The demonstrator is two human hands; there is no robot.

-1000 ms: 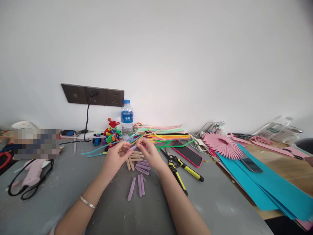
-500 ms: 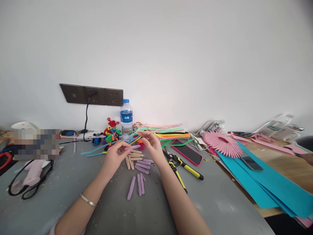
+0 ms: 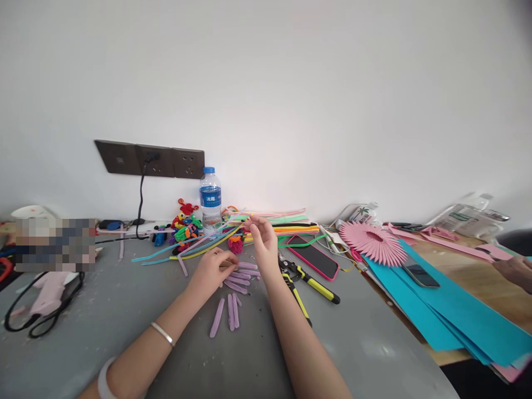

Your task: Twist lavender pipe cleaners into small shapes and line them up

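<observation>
My left hand (image 3: 218, 267) reaches down over the table, fingers bent and pressed together at the upper end of a group of short purple fuzzy pieces (image 3: 236, 287). Whatever its fingertips grip is hidden. My right hand (image 3: 265, 238) is raised just beyond that group, its fingers loosely curved and the thumb a little apart, with no held thing visible. Nearer to me lie more short purple fuzzy sticks (image 3: 216, 317). To the left of my left hand is a bent lavender pipe cleaner (image 3: 183, 266), near blue pipe cleaners (image 3: 155, 255) and a yellow one (image 3: 195, 254).
Behind my hands stand a water bottle (image 3: 210, 198), colorful pipe-cleaner figures (image 3: 187, 227) and a pipe-cleaner bundle (image 3: 286, 228). Yellow-handled pliers (image 3: 318, 285) and a pink-edged phone (image 3: 313, 259) lie right. Far right, another person's hand (image 3: 515, 272) is beside pink paper. A glue gun (image 3: 52, 293) lies left.
My left hand has moved down onto the short pieces and covers the beige ones; the purple piece it held is no longer visible there. My right hand has shifted slightly up and right.
</observation>
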